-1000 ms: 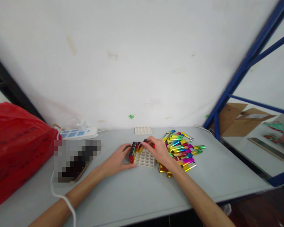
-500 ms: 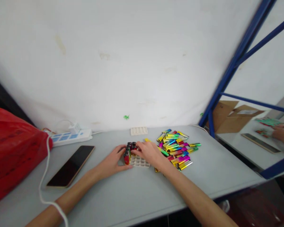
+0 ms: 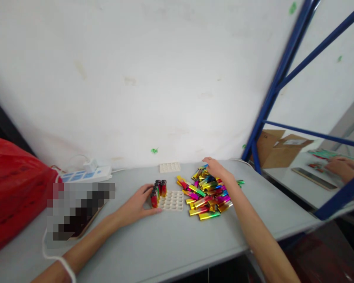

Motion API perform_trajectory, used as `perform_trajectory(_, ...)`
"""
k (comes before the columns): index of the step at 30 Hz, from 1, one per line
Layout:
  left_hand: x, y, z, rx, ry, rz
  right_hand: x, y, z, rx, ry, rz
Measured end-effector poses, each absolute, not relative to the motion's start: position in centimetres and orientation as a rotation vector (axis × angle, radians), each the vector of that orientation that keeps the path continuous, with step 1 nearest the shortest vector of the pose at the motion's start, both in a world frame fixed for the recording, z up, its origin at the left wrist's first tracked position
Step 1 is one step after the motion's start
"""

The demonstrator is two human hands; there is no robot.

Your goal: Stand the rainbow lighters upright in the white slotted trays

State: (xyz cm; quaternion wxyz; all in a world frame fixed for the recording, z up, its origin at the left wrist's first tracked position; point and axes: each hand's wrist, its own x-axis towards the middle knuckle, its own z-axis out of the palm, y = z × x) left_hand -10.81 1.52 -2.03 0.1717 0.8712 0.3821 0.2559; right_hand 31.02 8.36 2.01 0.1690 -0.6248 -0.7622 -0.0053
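Note:
A white tray with rows of round holes [image 3: 174,201] lies on the table. In its left end stand several shiny red and green lighters [image 3: 154,199] with black tops. My left hand [image 3: 140,202] curves around that end, thumb by the front edge and fingers behind, spread apart. A loose pile of metallic lighter-like pieces [image 3: 205,202], in gold, pink, blue and green, lies right of the tray. Over the far side of the pile is my right hand [image 3: 216,168], fingers stretched out to the left; its underside is hidden, and no piece shows in it.
A second white tray [image 3: 169,167] lies by the wall. To the left are a blurred-out phone [image 3: 82,212], a power strip [image 3: 87,174], a white cable and a red bag [image 3: 14,192]. A blue metal frame [image 3: 279,86] borders the right side; beyond it are another person's hands [image 3: 340,165].
My right hand has left the tray and moved right and away, over the pile's far side. The left hand stays at the tray's left end. The view has shifted slightly.

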Motion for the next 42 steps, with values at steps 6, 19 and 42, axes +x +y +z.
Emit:
perform_trajectory(6, -10.9, 1.7, -2.2, 2.494, 1.096, 0.687, 31.4, 10.1, 1.2, -1.845, -2.255, 0.107)
perform_trajectory(19, -11.0, 1.6, -2.3, 2.502, 1.085, 0.68, 30.5, 8.7, 3.4, -1.68, -2.216, 0.197)
perform_trajectory(42, -10.9, 1.6, -2.2, 2.497, 1.067, 0.683, 17.9, 2.0, 1.9, -1.035, -1.36, 0.941)
